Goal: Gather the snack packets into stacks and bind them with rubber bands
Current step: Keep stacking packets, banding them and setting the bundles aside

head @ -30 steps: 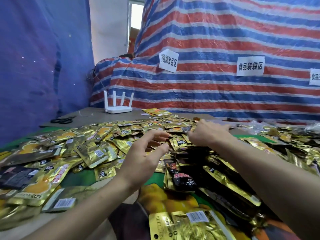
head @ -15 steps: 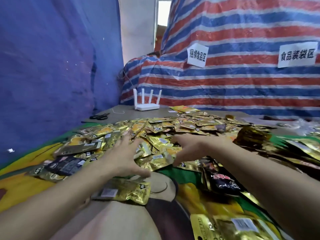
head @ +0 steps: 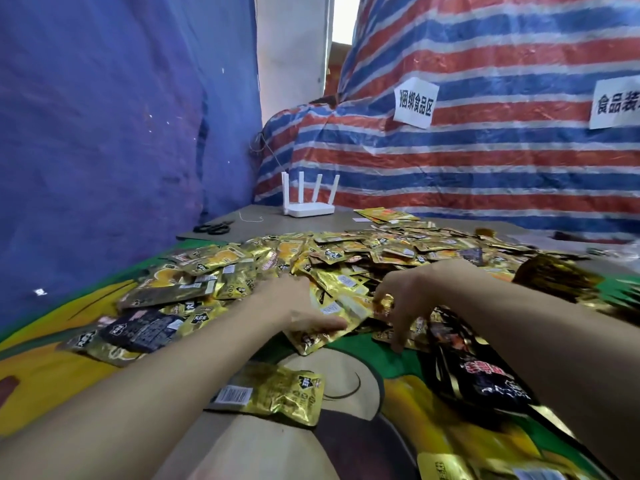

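Note:
A big heap of gold snack packets [head: 363,258] covers the middle of the table. My left hand [head: 294,304] grips a few gold packets [head: 320,336] at the heap's near edge, thumb on top. Just to its right, my right hand [head: 407,297] reaches down with curled fingers and pinches the edge of a gold packet [head: 360,306] lying between both hands. One gold packet [head: 273,396] lies alone in front of my left forearm. A thin pale loop, perhaps a rubber band [head: 252,218], lies on the far table.
Black packets lie at the left [head: 142,329] and under my right forearm [head: 481,370]. A white router [head: 306,207] and black scissors [head: 213,227] sit at the table's far left. A blue sheet stands left; a striped tarp [head: 485,161] with paper labels rises behind.
Both hands have come down from above the heap onto its near edge and closed on gold packets. The view has swung left and dipped.

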Available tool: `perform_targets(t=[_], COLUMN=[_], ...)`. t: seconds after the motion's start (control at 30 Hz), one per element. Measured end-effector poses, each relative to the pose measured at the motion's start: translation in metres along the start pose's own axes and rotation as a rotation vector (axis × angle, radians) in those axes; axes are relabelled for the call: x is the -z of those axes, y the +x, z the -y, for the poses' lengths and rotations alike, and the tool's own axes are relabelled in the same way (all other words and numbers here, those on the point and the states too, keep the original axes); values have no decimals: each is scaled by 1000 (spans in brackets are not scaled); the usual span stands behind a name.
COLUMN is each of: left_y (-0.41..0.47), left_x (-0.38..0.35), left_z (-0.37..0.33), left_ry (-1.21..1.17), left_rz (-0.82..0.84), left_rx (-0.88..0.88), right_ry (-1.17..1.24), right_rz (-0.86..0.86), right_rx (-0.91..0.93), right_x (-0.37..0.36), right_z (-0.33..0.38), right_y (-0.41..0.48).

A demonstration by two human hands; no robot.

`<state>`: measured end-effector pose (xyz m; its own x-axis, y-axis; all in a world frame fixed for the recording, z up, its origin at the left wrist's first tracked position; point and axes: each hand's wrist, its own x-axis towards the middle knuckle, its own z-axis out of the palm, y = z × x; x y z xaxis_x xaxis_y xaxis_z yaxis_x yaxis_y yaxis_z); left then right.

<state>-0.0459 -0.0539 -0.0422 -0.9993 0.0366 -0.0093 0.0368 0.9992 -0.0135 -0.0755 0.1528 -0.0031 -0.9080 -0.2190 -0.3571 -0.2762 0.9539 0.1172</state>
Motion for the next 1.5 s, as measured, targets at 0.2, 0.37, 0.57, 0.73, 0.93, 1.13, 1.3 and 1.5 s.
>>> perform_targets(t=[0.2, 0.37, 0.57, 0.73, 0.93, 1.13, 1.3, 1.5], left_y=[0, -3, 1, -5, -10, -29, -38, -39], left_x=[-4, 2, 26, 0, -2, 30, 42, 21], left_z=[4, -1, 8, -8, -6, 1, 10, 3], left_ry=[-98, -105, -67, 149, 121, -301, -914, -1434], left_rz=[-149, 38, 121, -78, -279, -450, -556, -597], left_rx=[-8, 173, 56, 63, 78, 108, 113, 153], right_ry=[-67, -215, -211, -61, 173, 354, 630, 924], right_rz=[-106, -309, -499, -562, -656, -779, -961, -1122], right_rx=[70, 95, 69, 60, 90, 141, 214, 208], right_x=[-3, -25, -39, -38, -36, -36, -29, -20], right_z=[12, 30, 39, 29, 21, 20, 17, 17], right_y=[-10, -13, -15, -25, -39, -44, -50, -57])
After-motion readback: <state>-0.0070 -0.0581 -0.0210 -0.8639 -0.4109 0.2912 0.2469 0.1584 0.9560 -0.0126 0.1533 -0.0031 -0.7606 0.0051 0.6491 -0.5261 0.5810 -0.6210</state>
